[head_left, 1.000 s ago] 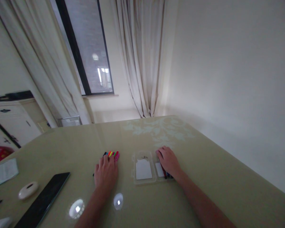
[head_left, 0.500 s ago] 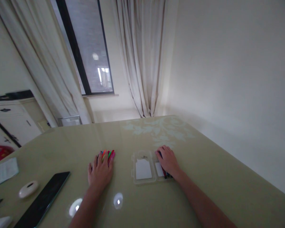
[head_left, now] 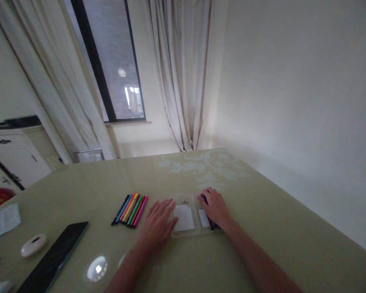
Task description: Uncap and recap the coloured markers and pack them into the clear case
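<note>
A clear plastic case [head_left: 185, 233] lies open on the table, with white paper [head_left: 183, 217] in its left half. My left hand [head_left: 159, 221] is at the case's left edge, fingers stretched and holding nothing. Over the right half, my right hand [head_left: 216, 205] has its fingers curled around dark marker pens [head_left: 212, 224]; most of their length is hidden beneath the palm. A row of coloured markers [head_left: 130, 209], black, blue, orange, yellow, green and pink among them, lies side by side left of my left hand.
A dark tablet or phone [head_left: 56, 256] lies at the left, beside a white oval object [head_left: 34, 245] and a pale folded cloth or packet [head_left: 3, 221]. The glossy table [head_left: 183, 171] meets the wall on the right. A white cabinet [head_left: 18, 154] stands beyond.
My left hand has moved right, off the row of coloured markers and over to the plastic case's left edge, uncovering the row. My right hand has stayed in nearly the same place.
</note>
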The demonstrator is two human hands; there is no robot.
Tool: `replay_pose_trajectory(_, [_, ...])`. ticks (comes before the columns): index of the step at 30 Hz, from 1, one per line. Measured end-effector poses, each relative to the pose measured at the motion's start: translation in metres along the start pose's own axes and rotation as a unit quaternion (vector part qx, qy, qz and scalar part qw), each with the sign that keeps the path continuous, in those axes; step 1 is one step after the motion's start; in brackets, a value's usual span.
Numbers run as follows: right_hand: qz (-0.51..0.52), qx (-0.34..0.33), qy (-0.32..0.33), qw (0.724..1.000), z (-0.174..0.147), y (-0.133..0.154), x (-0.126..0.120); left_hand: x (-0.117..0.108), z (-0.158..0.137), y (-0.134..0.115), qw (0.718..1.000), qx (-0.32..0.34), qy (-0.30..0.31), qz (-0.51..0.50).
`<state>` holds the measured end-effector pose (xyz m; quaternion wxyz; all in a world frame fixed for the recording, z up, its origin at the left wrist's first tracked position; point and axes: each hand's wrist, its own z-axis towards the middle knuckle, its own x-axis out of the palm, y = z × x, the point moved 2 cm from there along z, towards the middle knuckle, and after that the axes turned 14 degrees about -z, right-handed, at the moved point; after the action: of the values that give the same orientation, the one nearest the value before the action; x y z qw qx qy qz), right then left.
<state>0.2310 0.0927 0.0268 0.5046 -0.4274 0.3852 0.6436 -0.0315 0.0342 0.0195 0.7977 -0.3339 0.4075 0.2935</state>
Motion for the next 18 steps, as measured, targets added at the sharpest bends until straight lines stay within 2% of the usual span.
replay_pose_trajectory(2, [-0.002,0.001,0.004,1.0,0.0,0.0,0.001,0.007,-0.001,-0.019,0.995,0.064,0.071,-0.037])
replay_pose_trajectory(5, [-0.01,0.001,0.004,1.0,0.0,0.0,0.001,0.011,-0.003,-0.03,0.989,0.059,0.117,-0.067])
replay_pose_trajectory(8, [-0.018,-0.005,0.003,1.0,0.0,0.001,0.001,0.013,-0.005,-0.029,0.988,0.025,0.13,-0.085])
replay_pose_trajectory(18, [0.018,-0.012,-0.032,0.999,0.004,-0.006,0.01,0.014,-0.001,-0.029,0.981,-0.028,0.153,-0.115])
